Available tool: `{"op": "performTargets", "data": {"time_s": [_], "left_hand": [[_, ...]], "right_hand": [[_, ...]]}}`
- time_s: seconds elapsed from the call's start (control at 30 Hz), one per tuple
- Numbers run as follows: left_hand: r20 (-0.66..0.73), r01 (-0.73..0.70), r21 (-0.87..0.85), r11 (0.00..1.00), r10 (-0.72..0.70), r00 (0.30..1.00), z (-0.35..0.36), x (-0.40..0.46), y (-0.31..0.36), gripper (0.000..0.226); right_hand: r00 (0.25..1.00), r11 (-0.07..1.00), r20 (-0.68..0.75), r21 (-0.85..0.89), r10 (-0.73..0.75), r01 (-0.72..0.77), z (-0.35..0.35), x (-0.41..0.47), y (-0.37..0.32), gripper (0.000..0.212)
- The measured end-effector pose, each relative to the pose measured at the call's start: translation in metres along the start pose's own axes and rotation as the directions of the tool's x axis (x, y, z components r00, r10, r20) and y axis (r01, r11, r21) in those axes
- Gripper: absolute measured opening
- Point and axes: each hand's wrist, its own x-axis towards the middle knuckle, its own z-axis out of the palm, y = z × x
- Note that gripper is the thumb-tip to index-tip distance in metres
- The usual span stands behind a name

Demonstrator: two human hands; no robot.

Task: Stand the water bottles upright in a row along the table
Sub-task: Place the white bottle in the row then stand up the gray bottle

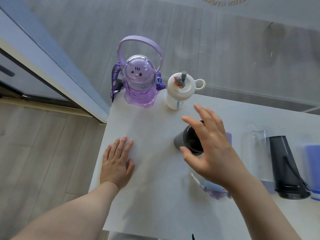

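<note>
A purple astronaut-shaped bottle [138, 84] with a hoop handle stands upright at the table's far left corner. Beside it, to the right, a white bottle [180, 90] with a grey straw stands upright. A dark grey bottle [187, 139] sits in the middle of the table, partly behind my right hand [209, 144], whose spread fingers hover around its top; contact is unclear. A purple bottle [215, 189] lies under my right wrist, mostly hidden. Further right, a clear bottle [256, 153], a black bottle [285, 168] and a blue bottle [312, 168] lie on their sides. My left hand [117, 161] rests flat on the white table [155, 196].
The table's left edge and near edge drop to a wood-pattern floor [43, 144]. A glass wall [225, 40] runs behind the table's far edge, and a grey door frame [52, 66] slants at the left.
</note>
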Motion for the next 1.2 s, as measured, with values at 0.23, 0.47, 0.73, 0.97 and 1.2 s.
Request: {"op": "performTargets", "data": {"time_s": [0.23,0.47,0.73,0.97,1.2], "left_hand": [[0.002,0.001,0.005,1.0,-0.001,1.0,0.0,0.0,0.0,0.061],[0.001,0.001,0.009,1.0,-0.001,1.0,0.001,0.0,-0.001,0.061],[-0.008,0.005,0.001,1.0,-0.005,1.0,0.0,0.0,0.0,0.061],[-0.011,0.007,0.003,1.0,-0.007,1.0,0.001,0.0,0.0,0.061],[-0.011,0.003,0.003,1.0,-0.003,1.0,0.0,0.0,0.0,0.061]], "right_hand": [[0.991,0.992,-0.092,-0.075,0.097,-0.104,0.015,-0.005,0.005,0.072],[0.955,0.967,-0.198,-0.083,0.22,-0.24,0.01,0.016,0.024,0.07],[0.928,0.954,-0.282,-0.103,0.245,-0.283,-0.003,0.07,0.067,0.069],[0.938,0.969,-0.288,-0.094,0.193,-0.228,-0.007,0.101,0.084,0.071],[0.937,0.968,-0.287,-0.09,0.199,-0.233,-0.006,0.102,0.086,0.075]]}}
